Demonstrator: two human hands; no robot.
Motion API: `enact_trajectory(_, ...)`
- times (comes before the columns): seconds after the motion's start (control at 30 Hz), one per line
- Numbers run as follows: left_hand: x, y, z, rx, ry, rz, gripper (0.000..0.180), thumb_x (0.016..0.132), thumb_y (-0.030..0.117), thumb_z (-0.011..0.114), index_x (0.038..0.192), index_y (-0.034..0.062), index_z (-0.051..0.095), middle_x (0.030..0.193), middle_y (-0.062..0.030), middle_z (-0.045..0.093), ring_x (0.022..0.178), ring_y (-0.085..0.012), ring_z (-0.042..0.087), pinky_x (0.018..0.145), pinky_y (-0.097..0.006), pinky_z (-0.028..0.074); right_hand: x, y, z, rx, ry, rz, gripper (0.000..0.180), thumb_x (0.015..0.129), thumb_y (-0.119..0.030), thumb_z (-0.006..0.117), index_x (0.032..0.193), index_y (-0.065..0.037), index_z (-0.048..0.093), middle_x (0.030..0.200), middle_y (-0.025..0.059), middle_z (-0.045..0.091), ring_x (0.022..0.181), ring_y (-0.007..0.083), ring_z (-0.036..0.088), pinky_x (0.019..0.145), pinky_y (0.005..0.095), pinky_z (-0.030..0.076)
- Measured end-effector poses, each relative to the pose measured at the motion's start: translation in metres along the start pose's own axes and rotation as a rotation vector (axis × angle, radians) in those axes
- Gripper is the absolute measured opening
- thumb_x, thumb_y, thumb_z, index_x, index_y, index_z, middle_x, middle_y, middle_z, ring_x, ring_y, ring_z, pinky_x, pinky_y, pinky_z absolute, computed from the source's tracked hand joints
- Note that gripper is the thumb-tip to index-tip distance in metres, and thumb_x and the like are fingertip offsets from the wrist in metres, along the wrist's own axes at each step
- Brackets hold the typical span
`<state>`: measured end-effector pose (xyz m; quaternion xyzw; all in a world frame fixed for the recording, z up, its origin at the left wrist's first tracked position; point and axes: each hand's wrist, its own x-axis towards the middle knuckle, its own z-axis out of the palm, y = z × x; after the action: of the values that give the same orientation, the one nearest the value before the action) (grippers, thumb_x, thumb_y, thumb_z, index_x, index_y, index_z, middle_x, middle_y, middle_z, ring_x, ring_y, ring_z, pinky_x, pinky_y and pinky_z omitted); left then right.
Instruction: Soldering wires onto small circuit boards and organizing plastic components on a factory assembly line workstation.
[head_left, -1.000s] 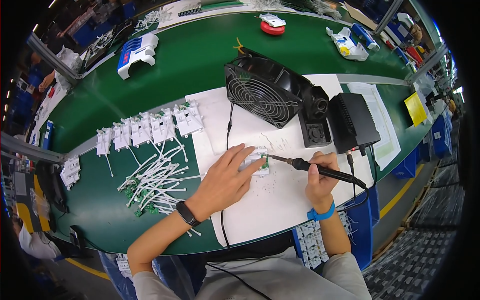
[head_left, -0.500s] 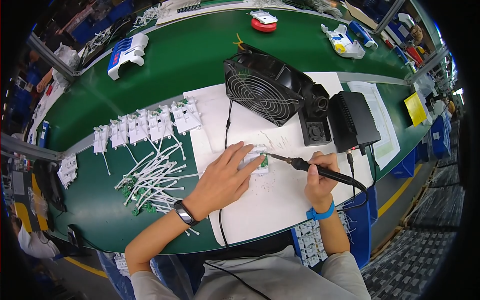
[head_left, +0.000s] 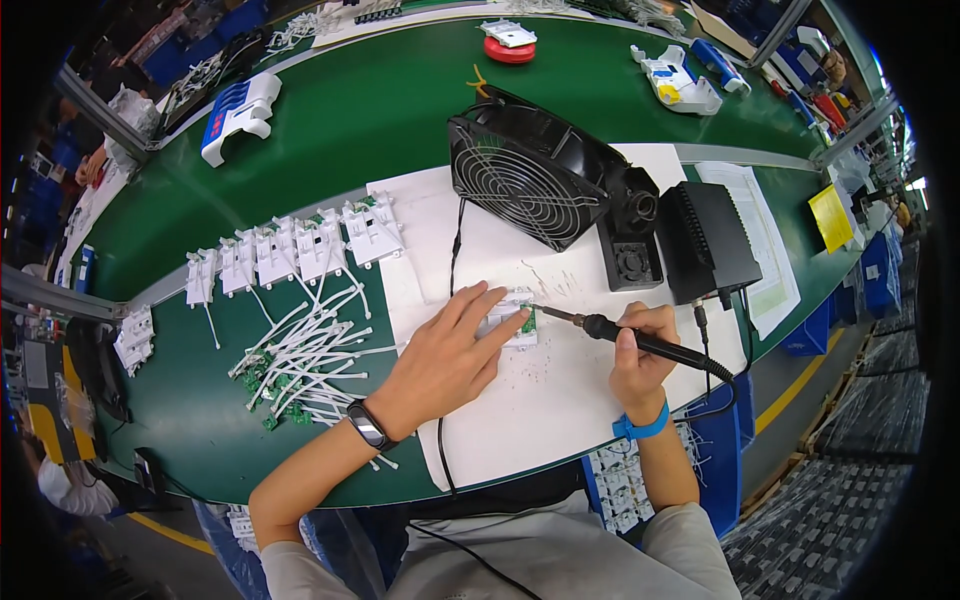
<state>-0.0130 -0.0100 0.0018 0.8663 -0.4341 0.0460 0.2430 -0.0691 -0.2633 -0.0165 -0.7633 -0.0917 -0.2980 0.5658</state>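
Note:
My left hand (head_left: 447, 348) lies with fingers spread over a small white plastic housing (head_left: 522, 343), its fingertips pressing on it. A green circuit board (head_left: 530, 318) shows at the housing's right end, beside my index fingertip. In my right hand (head_left: 643, 357) is a soldering iron (head_left: 604, 328), gripped like a pen, its tip at the board's edge; whether it touches is too small to tell. Left of my left hand lies a heap of white cables with green boards (head_left: 305, 365). Behind the heap stands a row of white housings (head_left: 277, 254), some with cables attached.
A black fan (head_left: 530, 170) stands behind my hands on a white sheet (head_left: 480, 430). To its right are a black holder (head_left: 633, 265) and a black power box (head_left: 708, 240). Beyond, a green belt (head_left: 380, 100) carries blue-white casings (head_left: 240, 118) and a red disc (head_left: 509, 50).
The casings and the red disc on the green belt have shifted to the left. My hands, the soldering iron and the white housing stay almost in place.

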Motion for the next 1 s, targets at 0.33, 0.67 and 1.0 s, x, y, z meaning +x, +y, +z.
enact_trajectory(0.33,-0.0004,0.0013,-0.0005,0.009,-0.012,-0.020,0.052,0.084,0.010,0.067,0.135,0.0142,0.060,0.142,-0.0138,0.050,0.133,-0.0328,0.047,0.099,-0.039,0.051,-0.0005,-0.0013,0.0011,-0.019,0.039,-0.026,0.022,0.093,-0.015,0.065,0.092,0.000,0.049,0.063,0.0057,0.051,0.054,0.0083,0.042,0.050,0.0239,0.032)
enact_trajectory(0.67,0.0003,-0.0005,-0.0001,-0.006,-0.003,-0.006,0.052,0.083,0.009,0.067,0.134,0.0123,0.058,0.139,-0.0154,0.050,0.132,-0.0343,0.046,0.098,-0.040,0.052,-0.0010,0.0017,0.0004,-0.003,-0.009,-0.003,0.021,0.092,-0.013,0.065,0.092,0.001,0.049,0.064,0.0059,0.051,0.055,0.0086,0.042,0.051,0.0242,0.032)
enact_trajectory(1.0,0.0010,-0.0040,-0.0082,-0.116,-0.070,-0.021,0.054,0.085,0.002,0.064,0.137,0.0137,0.059,0.144,-0.0168,0.047,0.138,-0.0381,0.043,0.111,-0.044,0.042,-0.0026,-0.0002,-0.0042,0.043,0.086,-0.022,0.019,0.091,-0.014,0.062,0.092,0.000,0.049,0.067,0.0070,0.052,0.055,0.0091,0.041,0.050,0.0251,0.031)
